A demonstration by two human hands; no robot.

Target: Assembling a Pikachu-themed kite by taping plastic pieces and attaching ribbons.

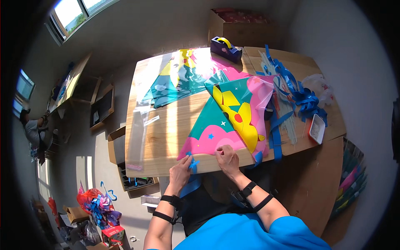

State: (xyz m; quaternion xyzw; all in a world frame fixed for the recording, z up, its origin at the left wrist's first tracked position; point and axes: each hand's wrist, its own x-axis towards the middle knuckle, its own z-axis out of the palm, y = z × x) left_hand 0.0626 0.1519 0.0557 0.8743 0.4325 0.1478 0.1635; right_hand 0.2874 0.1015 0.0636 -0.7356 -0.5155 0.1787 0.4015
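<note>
Your desk (166, 137) is pale wood, with a strip of sunlight running down its middle. It stands on a grey floor (96, 154) by a light wall, and windows (75, 12) show at the upper left. Another person (35, 129) sits far off at the left edge.

On the desk lie colourful kites: one (221, 125) right in front of you, teal and pink with a yellow figure, others (179, 79) farther back in the sun. Clear plastic sleeves (137, 133) lie along the left side. A purple tape dispenser (225, 48) stands at the far edge, and blue ribbons (296, 91) are heaped at the right beside thin white rods (287, 121).

A small white tray (317, 129) with an orange rim sits near the right edge; you cannot tell what is in it. An open cardboard box (237, 25) stands behind the desk with reddish packs inside. Another box (133, 181) on the floor at your left holds blue pieces.

Your left hand (181, 171) has its grip pinched on a blue ribbon (193, 164) at the kite's near corner. Your right hand (227, 158) presses the kite's near edge, its grip curled together on the film.
</note>
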